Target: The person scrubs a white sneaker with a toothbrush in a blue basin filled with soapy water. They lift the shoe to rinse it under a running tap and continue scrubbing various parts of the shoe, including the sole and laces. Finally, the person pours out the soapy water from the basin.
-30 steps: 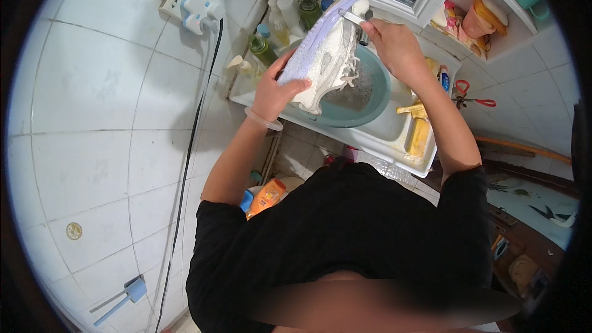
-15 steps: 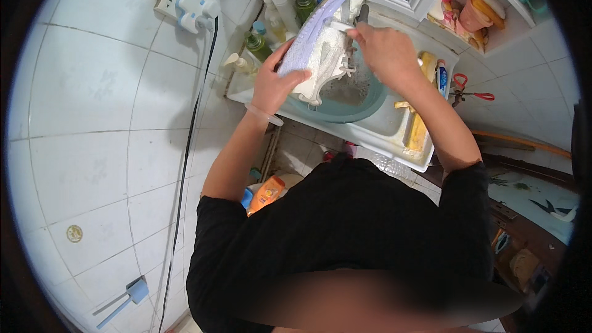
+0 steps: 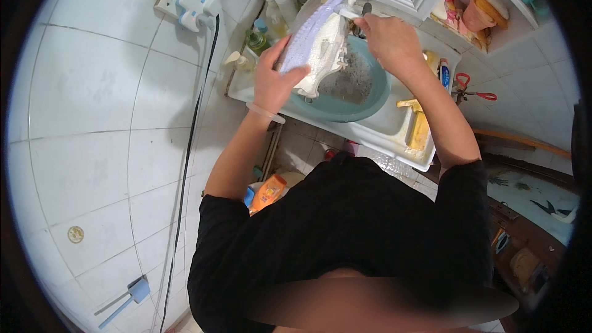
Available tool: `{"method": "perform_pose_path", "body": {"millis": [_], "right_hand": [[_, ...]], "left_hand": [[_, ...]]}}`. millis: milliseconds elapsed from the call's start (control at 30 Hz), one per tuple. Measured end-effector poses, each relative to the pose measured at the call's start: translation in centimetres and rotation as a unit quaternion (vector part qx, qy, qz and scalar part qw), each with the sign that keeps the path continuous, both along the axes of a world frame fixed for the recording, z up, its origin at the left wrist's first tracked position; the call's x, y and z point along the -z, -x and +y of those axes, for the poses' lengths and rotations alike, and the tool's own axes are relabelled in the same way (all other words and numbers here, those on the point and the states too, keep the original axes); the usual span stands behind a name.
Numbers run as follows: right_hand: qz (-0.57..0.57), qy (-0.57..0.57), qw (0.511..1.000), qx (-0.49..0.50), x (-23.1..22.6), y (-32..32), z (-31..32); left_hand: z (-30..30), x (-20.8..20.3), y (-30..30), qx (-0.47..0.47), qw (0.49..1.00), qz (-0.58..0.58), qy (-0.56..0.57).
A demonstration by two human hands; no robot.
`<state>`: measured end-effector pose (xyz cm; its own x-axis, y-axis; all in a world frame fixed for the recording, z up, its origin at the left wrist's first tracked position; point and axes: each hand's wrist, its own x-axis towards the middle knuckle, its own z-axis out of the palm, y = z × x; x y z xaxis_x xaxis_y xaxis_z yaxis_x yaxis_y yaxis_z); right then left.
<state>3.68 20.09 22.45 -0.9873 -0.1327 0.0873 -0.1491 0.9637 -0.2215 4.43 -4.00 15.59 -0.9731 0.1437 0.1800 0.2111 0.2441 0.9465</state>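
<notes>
Shoe (image 3: 318,43) tilts over the ten-o'clock side of the basin (image 3: 361,110), I see, its seven-o'clock end in the left hand's grip (image 3: 275,80); the right hand's grip (image 3: 391,43) pinches a white tool (image 3: 351,15) at its one-o'clock end.

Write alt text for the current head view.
A person's left hand holds a white and lavender shoe over a teal basin of sudsy water, while the right hand holds a slim white tool at the shoe's far end. The basin sits in a white sink; bottles stand at its left.
</notes>
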Motion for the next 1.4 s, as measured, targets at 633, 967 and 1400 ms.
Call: {"method": "perform_pose_path", "body": {"millis": [633, 967, 1400], "right_hand": [[-0.067, 0.009, 0.995, -0.076, 0.6, -2.0, -2.9], [-0.042, 0.222, 0.974, 0.007, 2.6, 6.2, 5.2], [0.07, 0.271, 0.953, -0.113, 2.1, 1.3, 1.9]], "left_hand": [[0.0, -1.5, -0.8, -0.058, 0.97, 0.153, 0.18], [-1.3, -0.1, -1.2, 0.066, 0.966, -0.161, -0.19], [-1.7, 0.2, -1.6, 0.079, 0.938, -0.225, -0.253]]}}
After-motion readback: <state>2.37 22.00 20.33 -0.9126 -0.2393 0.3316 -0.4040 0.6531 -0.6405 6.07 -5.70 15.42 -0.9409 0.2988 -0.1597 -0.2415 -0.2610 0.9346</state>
